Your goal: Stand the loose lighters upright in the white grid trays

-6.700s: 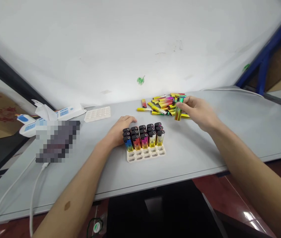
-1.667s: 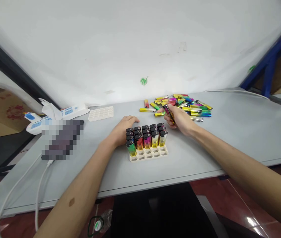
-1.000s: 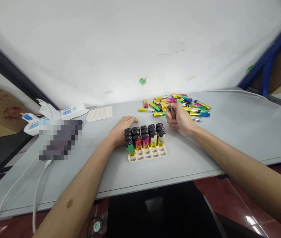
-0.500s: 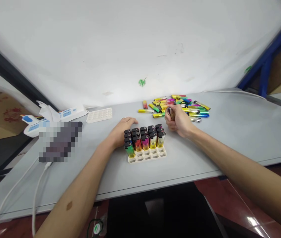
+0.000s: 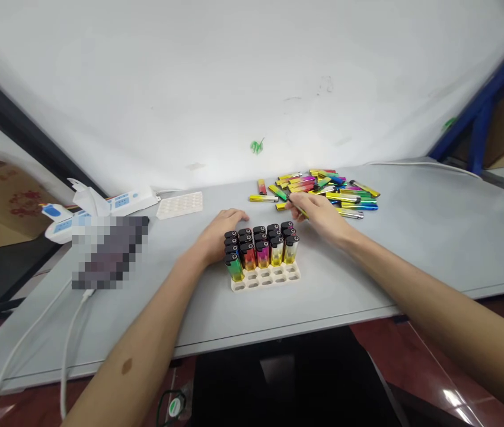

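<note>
A cream rack (image 5: 266, 283) with oval holes stands on the grey table, its rear rows filled with upright lighters (image 5: 262, 254) that have black tops. Holes in its front rows show bare. Flat on the table at the rack's left rear lies my left hand (image 5: 220, 234), open, its fingers stretched out and partly hidden by the lighters. My right hand (image 5: 318, 214) is just behind the rack's right side, pinching a lighter (image 5: 299, 209) that is mostly covered by the fingers. Beyond that hand is a loose pile of shiny coloured lighters (image 5: 303, 185).
A second cream rack (image 5: 181, 205) lies at the back left. Left of it are a white power strip (image 5: 121, 201) and a blurred-out dark object (image 5: 116, 249) with a white cable (image 5: 67, 350). A white wall (image 5: 216, 89) closes the back.
My right hand has turned over from a fist with the thumb up to a palm-down pinch, and the lighter in it has tilted. The left hand stays in place.
</note>
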Action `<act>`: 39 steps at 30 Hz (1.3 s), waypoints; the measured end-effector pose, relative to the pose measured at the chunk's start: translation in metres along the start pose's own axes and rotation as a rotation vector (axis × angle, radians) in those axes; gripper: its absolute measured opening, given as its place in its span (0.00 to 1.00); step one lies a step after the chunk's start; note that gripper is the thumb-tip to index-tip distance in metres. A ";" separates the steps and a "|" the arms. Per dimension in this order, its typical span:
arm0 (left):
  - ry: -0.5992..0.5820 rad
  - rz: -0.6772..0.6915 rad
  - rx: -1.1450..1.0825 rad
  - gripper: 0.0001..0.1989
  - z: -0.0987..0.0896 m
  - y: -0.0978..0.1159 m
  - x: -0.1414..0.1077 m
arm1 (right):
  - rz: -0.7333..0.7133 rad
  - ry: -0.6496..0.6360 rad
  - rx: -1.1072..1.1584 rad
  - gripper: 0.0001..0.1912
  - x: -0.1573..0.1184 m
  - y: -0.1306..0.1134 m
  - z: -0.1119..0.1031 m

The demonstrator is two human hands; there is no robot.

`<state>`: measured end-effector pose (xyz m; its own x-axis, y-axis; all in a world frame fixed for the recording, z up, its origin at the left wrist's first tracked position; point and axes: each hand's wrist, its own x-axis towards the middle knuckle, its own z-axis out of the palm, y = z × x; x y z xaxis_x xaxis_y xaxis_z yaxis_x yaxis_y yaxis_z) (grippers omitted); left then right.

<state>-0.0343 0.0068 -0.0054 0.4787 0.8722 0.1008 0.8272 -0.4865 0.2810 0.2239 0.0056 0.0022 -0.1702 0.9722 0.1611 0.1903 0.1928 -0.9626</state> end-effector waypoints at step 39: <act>-0.015 -0.003 0.011 0.23 -0.001 0.002 -0.001 | -1.224 0.175 -0.601 0.11 -0.055 -0.027 0.050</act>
<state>-0.0335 0.0050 -0.0036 0.4806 0.8727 0.0861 0.8318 -0.4848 0.2703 0.1798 -0.0597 0.0083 -0.4167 0.1367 0.8987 0.4010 0.9149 0.0468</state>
